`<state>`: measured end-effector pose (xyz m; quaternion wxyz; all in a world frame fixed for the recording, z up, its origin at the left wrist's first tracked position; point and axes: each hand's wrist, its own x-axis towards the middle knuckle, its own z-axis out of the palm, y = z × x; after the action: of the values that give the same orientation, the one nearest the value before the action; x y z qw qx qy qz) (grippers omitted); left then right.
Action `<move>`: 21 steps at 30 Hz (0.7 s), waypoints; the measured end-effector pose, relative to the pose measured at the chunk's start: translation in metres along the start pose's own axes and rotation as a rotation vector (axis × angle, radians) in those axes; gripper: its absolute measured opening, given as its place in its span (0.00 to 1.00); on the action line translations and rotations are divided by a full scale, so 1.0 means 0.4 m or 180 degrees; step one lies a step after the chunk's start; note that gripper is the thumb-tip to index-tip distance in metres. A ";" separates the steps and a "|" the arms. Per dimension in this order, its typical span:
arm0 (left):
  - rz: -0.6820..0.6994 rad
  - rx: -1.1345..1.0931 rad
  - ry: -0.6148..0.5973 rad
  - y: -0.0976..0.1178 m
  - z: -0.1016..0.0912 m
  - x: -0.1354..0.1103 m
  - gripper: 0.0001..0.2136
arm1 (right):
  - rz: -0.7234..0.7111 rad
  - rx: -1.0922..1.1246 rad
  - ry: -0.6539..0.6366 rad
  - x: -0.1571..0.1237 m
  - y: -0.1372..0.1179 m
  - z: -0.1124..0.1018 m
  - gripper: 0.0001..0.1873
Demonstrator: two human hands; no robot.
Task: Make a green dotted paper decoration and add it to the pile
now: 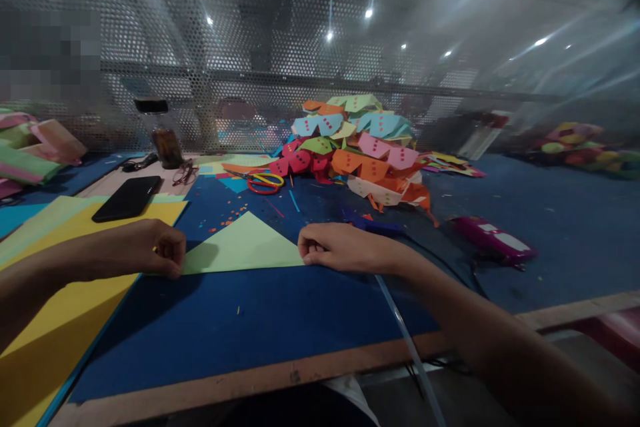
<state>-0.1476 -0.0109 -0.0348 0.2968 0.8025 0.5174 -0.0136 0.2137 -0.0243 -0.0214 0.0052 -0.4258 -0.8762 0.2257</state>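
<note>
A light green paper (243, 246), folded into a triangle, lies flat on the blue table (260, 320) in front of me. My left hand (150, 247) has its fingers curled and pinches the triangle's left corner. My right hand (340, 247) is closed and presses down on the right corner. Both hands rest on the table surface at the ends of the long folded edge.
Yellow and green paper sheets (60, 294) lie at the left with a black phone (127, 198) on them. Scissors (264, 182) and a pile of coloured folded paper pieces (360, 154) sit behind. A magenta stapler (493, 238) lies right. A perforated metal screen (280, 47) closes the back.
</note>
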 end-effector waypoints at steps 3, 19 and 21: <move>0.0002 -0.0003 0.0014 0.000 0.001 0.000 0.06 | -0.0080 0.0045 -0.0051 -0.003 0.006 -0.003 0.06; -0.0010 0.0044 0.0011 -0.007 -0.002 0.000 0.06 | -0.0075 0.0310 -0.0276 -0.010 0.038 -0.031 0.08; -0.0017 -0.0013 -0.0008 -0.008 -0.002 -0.001 0.06 | -0.0081 0.0290 -0.0266 -0.010 0.037 -0.031 0.08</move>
<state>-0.1507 -0.0099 -0.0353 0.2991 0.8004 0.5192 -0.0144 0.2298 -0.0143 -0.0154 -0.0091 -0.4042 -0.8698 0.2828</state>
